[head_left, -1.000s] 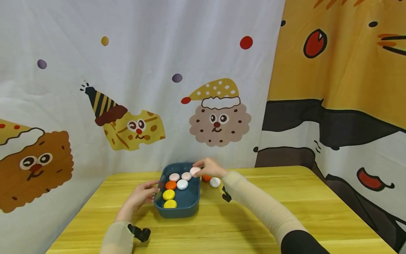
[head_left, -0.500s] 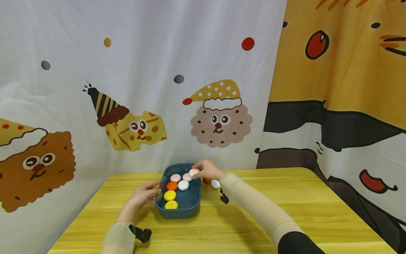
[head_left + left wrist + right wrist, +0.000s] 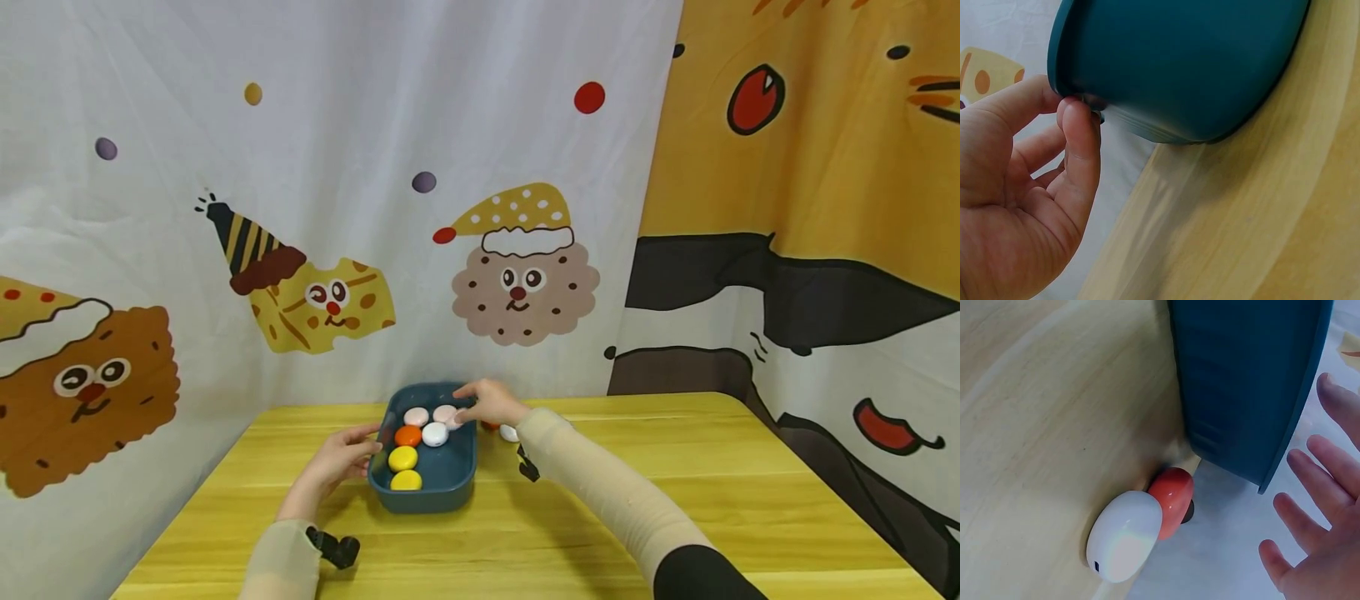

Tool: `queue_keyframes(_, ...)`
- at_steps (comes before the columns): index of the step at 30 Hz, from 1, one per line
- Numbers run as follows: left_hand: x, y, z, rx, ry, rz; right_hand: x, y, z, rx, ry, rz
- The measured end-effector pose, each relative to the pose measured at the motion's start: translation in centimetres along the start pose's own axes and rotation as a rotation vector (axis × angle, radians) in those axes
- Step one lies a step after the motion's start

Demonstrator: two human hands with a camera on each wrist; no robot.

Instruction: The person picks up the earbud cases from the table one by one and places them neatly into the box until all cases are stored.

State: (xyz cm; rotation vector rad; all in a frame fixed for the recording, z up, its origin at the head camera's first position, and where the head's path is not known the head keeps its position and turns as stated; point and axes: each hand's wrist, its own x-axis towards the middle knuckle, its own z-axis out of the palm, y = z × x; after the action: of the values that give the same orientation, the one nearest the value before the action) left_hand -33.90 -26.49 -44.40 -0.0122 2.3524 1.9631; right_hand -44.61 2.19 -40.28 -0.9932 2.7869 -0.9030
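Note:
A dark teal plastic bin [image 3: 428, 500] stands on the table, holding several glossy rounded discs. Among them are pale pink discs [image 3: 416, 417] at the far end, a white disc [image 3: 435, 434], an orange disc [image 3: 408, 436] and two yellow discs [image 3: 403, 458] nearer. At the bin's left side my left hand [image 3: 337, 457] pinches the rim between thumb and index finger, seen closely in the left wrist view. My right hand [image 3: 492, 402] is over the far right rim, fingers spread and holding nothing in the right wrist view. Just below its fingertips lies a pink disc, partly hidden.
Right of the bin, a white disc [image 3: 1124, 536] and a red-orange disc [image 3: 1172, 500] lie touching on the table, with a small dark thing [image 3: 1189, 512] behind. The wooden table [image 3: 600, 517] ends at a cartoon-printed curtain [image 3: 420, 275].
My right hand has let go of a pale pink disc, which has dropped into the bin beside the other pink ones. The left hand stays on the rim.

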Motion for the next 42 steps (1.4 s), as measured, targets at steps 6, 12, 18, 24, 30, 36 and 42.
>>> queue_keyframes(6, 0.1, 0.2, 0.2, 0.003, -0.011, 0.007, -0.6, 0.2, -0.6, 0.058, 0.009, -0.021)
queue_keyframes(12, -0.2, 0.4, 0.2, 0.012, -0.017, 0.006, -1.5, 1.0, -1.1, 0.141, 0.034, -0.026)
queue_keyframes(18, -0.6, 0.2, 0.1, 0.022, -0.023, 0.005, -2.6, 2.1, -1.1, 0.238, 0.078, 0.016)
queue_keyframes(24, -0.6, 0.2, -0.1, 0.021, -0.013, 0.007, -3.8, 3.7, -0.7, 0.382, 0.105, 0.093)
queue_keyframes(30, -0.7, 0.3, -0.1, 0.031, -0.015, 0.009, -5.5, 5.3, -0.2, 0.502, 0.13, 0.165)
queue_keyframes(36, -0.7, 0.2, 0.2, 0.025, -0.011, 0.004, -6.7, 6.4, 0.6, 0.572, 0.147, 0.203)
queue_keyframes(42, -0.6, 0.2, 0.3, 0.018, -0.008, 0.013, -7.1, 7.0, 1.4, 0.628, 0.193, 0.25)
